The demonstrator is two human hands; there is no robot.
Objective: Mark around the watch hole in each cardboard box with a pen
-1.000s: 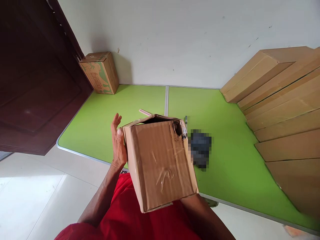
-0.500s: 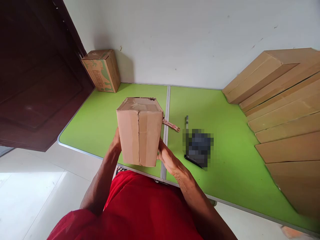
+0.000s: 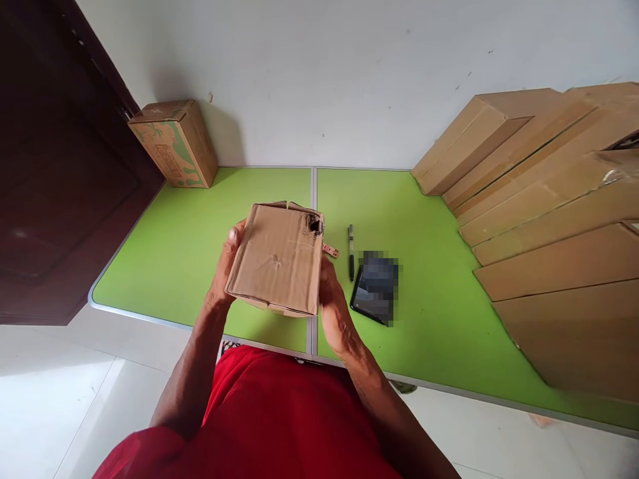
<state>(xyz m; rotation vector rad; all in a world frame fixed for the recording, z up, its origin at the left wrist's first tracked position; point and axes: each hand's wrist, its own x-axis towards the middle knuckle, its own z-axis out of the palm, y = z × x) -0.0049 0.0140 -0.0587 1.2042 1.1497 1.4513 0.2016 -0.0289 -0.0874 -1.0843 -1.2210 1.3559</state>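
Note:
A brown cardboard box [image 3: 277,263] is between my two hands over the green table [image 3: 190,266]. One face is turned up toward me, with a torn, dark hole near its far right corner. My left hand [image 3: 228,263] grips the box's left side, thumb at the upper edge. On the right side, my right hand [image 3: 332,299] presses against the box, and its fingertips are mostly hidden behind it. A pink strap [image 3: 330,251] with holes pokes out past the box's right edge; the rest of it is hidden.
Right of the box lie a marker pen [image 3: 351,253] and a dark, partly pixelated flat device [image 3: 372,299]. A printed carton [image 3: 174,150] stands at the back left by the dark door [image 3: 60,186]. Several cardboard boxes [image 3: 539,279] line the table's right side.
My hands have tipped the box, so its holed face now shows instead of the taped side. The view has shifted right, and more of the pen and device shows.

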